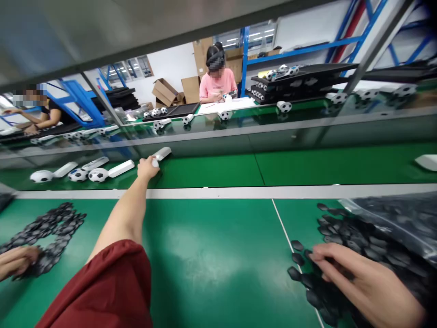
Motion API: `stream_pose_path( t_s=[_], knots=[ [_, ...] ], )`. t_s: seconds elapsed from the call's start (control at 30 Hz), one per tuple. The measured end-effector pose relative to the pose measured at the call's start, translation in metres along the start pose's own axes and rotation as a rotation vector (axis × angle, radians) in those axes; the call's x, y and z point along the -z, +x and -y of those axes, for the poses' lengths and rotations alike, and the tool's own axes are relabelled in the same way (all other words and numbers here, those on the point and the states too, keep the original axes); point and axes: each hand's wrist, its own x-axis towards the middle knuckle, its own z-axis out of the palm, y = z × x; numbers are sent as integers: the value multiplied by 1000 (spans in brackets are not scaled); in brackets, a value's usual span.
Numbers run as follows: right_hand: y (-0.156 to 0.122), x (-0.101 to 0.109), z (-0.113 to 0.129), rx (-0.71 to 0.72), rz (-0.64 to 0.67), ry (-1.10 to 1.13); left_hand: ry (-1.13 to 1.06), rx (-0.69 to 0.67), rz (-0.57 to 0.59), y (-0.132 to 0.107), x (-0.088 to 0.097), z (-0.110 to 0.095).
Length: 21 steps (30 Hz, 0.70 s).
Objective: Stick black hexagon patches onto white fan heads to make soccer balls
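Observation:
My left hand, at the end of a red-sleeved arm, reaches across the green belt and grips the end of a white elongated piece. Left of it lie several white bars, some joined to black-and-white football-patterned balls. My right hand rests on a heap of black hexagonal patches, fingers curled over them; whether it holds any is hidden. At the left edge, another person's hand lies on a second band of black patches.
A clear plastic bag of black patches lies at the right. A grey rail crosses the green bench. Beyond a glass shelf, a co-worker in pink sits among black trays, cardboard boxes and blue racks.

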Motion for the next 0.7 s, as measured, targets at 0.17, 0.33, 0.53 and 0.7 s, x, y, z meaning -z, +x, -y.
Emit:
stream_pose_path(
  t_s=[0.17,0.33,0.53,0.7],
  knots=[
    [6,2,26,-219,197,162,56,-71,-20,-45,23,-26],
    [1,2,45,-283,402,433,322,-340,103,-170,59,-62],
    [2,5,49,-103,366,404,285,-663,445,-271,59,-81],
    [1,6,47,133,165,258,323,-1121,357,-254,54,-90]
  ],
)
